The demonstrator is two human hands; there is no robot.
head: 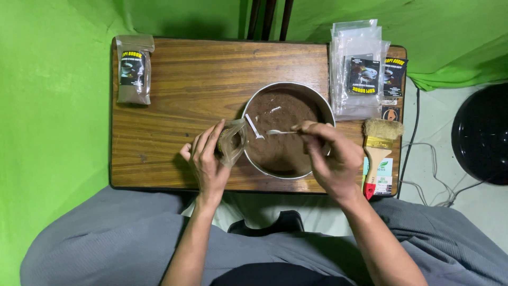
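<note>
Gripping pouch [232,142] and spoon [279,132] — hands over a wooden table [185,95] — green backdrop [53,106] behind.

A filled brown pouch [134,74] is lying at the worktop's [196,79] far left corner; a paintbrush [378,151] is resting below stacked empty pouches [360,69].

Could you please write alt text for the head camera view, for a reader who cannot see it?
Seen from above, a person's left hand holds a small clear pouch open at the rim of a metal bowl of brown powder, while the right hand holds a spoon over it. A filled pouch, empty pouches and a brush lie on the wooden table.
</note>
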